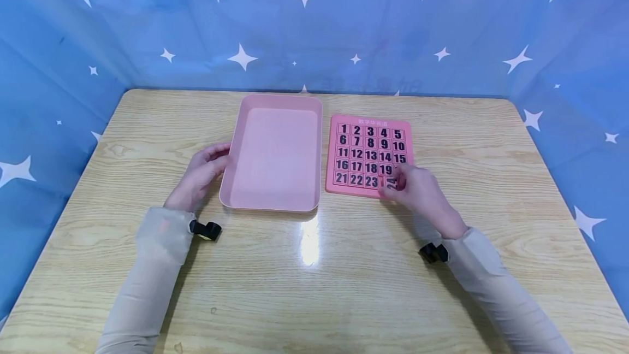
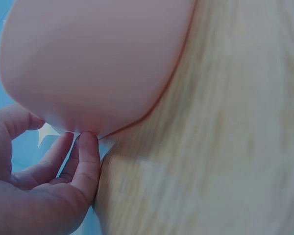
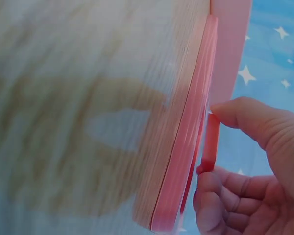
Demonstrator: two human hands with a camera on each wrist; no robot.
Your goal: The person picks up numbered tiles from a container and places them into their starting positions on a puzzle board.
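Observation:
My right hand point(image 1: 417, 190) pinches a pink number tile point(image 1: 391, 183) between thumb and fingers. The tile is marked 24, and its digits lie sideways. It is held over the lower right corner of a pink number puzzle board point(image 1: 354, 189); in the right wrist view the tile point(image 3: 211, 142) stands slightly off the board's face. Other tiles run in order from 1 at the top left to 23 in the bottom row, with the one after 19 partly hidden by my fingers. My left hand point(image 1: 199, 173) rests its fingertips against the outer left wall of a pink tray point(image 1: 231, 165).
The tray holds nothing and stands just left of the board. Both lie on a light wood-grain table point(image 1: 275, 299). A blue curtain point(image 1: 314, 31) with white stars hangs behind the table and along both sides.

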